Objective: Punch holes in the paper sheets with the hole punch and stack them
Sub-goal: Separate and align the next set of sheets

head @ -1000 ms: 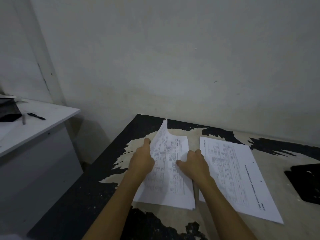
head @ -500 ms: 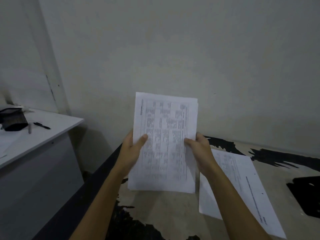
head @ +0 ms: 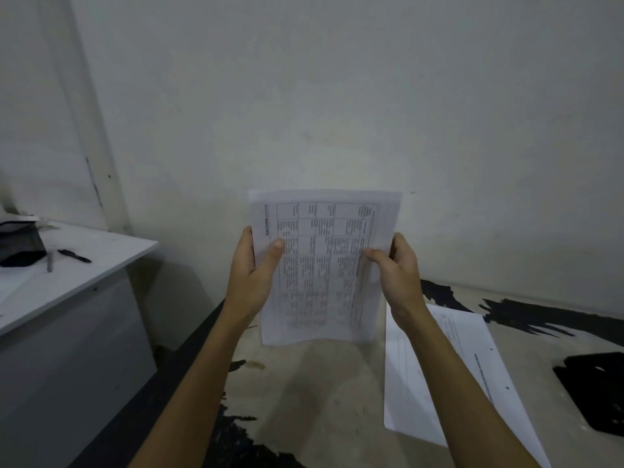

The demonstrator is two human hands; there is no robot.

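Observation:
I hold a bundle of printed paper sheets (head: 322, 265) upright above the table, its face with a printed table turned toward me. My left hand (head: 255, 268) grips its left edge, thumb on the front. My right hand (head: 396, 268) grips its right edge the same way. A second pile of sheets (head: 422, 383) lies flat on the table to the right, partly behind my right forearm, with two punched holes along its right margin. No hole punch can be made out.
The worn table top (head: 324, 393) shows beige patches and black remnants. A pale wall stands close behind. At the left is a white desk (head: 98, 261) with a black holder (head: 20, 246) and two pens (head: 72, 255).
Both hands picked the left pile up off the table and raised it upright in front of the wall. It now sits a little higher and squarer than half a second ago.

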